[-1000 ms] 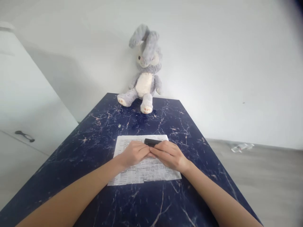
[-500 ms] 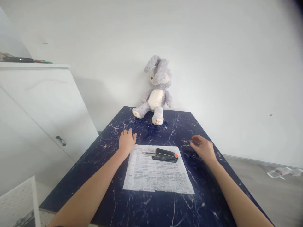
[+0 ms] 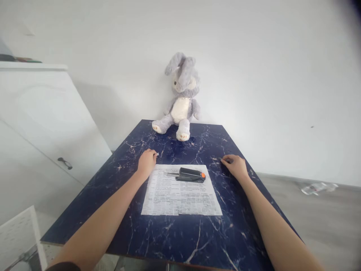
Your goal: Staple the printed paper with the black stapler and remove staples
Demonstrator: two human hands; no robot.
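My left hand (image 3: 146, 162) is closed at the far left corner of a printed sheet of paper (image 3: 163, 199). A small whitish piece (image 3: 157, 154) shows at its fingertips, too small to name. To the right of the sheet, my right hand (image 3: 236, 165) rests low over the table with thumb and fingers pinched together. What lies between those fingers, if anything, cannot be made out. On the sheet's far part lies a black stapler (image 3: 191, 174) with an orange button and a thin metal rod sticking out leftward. Neither hand touches it.
A grey plush rabbit (image 3: 182, 109) sits at the far edge of the dark blue marbled table (image 3: 194, 237), against the wall. On the left stands a white cabinet (image 3: 36, 113) with a dark handle. A clear plastic bottle (image 3: 317, 188) lies on the floor at right.
My left fingers have curled closed, and a whitish bit now shows at them. My right fingers have drawn together into a pinch. The view has shifted slightly; the stapler and paper stay put.
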